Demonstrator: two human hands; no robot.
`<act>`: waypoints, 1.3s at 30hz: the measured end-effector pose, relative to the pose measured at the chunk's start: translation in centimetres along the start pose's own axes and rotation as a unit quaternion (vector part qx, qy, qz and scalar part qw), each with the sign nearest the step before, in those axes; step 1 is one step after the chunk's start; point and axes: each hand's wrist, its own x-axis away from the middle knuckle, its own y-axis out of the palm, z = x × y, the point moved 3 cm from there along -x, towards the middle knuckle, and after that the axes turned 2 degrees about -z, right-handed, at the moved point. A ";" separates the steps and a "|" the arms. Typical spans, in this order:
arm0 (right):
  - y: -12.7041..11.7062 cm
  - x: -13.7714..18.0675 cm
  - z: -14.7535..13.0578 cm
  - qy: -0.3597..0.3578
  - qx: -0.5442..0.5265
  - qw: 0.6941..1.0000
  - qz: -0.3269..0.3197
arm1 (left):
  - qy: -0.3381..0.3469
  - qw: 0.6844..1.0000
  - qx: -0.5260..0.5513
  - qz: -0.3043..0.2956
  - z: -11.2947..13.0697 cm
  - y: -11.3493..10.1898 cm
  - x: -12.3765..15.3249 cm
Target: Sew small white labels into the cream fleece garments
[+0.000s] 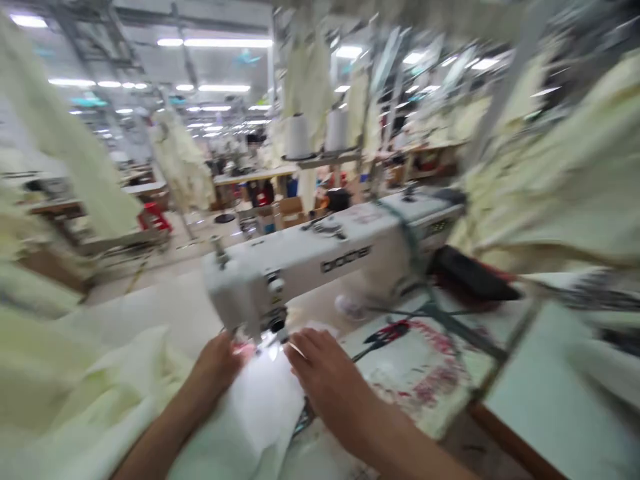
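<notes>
A white sewing machine (295,263) marked "brother" stands in front of me, its lamp lighting the needle area. Pale fabric (260,407) lies under the needle end and spreads down toward me. To the left of the needle, my left hand (220,363) is closed on the fabric, its fingertips partly hidden and blurred. My right hand (327,380) is just right of the needle, fingers bent and together, gripping the fabric's edge near the presser foot. Its thumb is hidden. More pale yellow fabric (115,387) is heaped beside my left forearm.
Dark thread snips (387,333) lie on the machine table, right of my right hand, near red markings. A black object (473,277) sits by the machine's base. Thread cones (297,137) stand behind. Pale cloth (565,180) hangs at right. Red stool (156,218) at far left.
</notes>
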 end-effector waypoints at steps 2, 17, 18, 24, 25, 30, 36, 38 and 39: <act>0.6 1.3 -0.8 -0.081 -0.059 0.995 0.004 | -0.073 0.997 -0.018 -0.005 -1.8 -0.4 1.2; 0.8 0.3 -0.8 -0.146 -0.115 0.978 -0.090 | -0.104 0.994 -0.041 -0.013 -2.9 0.6 1.0; 0.7 0.3 -0.4 -0.142 -0.120 0.978 -0.099 | -0.106 0.993 -0.044 -0.009 -2.8 0.6 1.1; 0.5 0.1 0.7 -0.147 -0.144 0.972 -0.115 | -0.119 0.991 -0.056 0.013 -2.1 0.8 1.9; 0.6 0.2 0.6 -0.143 -0.148 0.973 -0.108 | -0.120 0.991 -0.056 0.015 -2.1 0.9 1.9; 1.6 0.8 -1.3 -0.086 -0.182 0.979 0.002 | -0.086 0.994 -0.068 0.002 -2.6 0.9 1.3; 3.6 1.6 -3.0 -0.031 -0.143 0.985 0.086 | -0.038 0.997 -0.056 -0.021 -2.9 0.1 0.3; 3.9 1.2 -3.1 -0.025 -0.130 0.988 0.080 | -0.031 0.998 -0.047 -0.025 -3.2 -0.2 -0.1; 3.9 0.8 -3.1 -0.021 -0.119 0.990 0.078 | -0.029 0.998 -0.042 -0.027 -3.4 -0.4 -0.4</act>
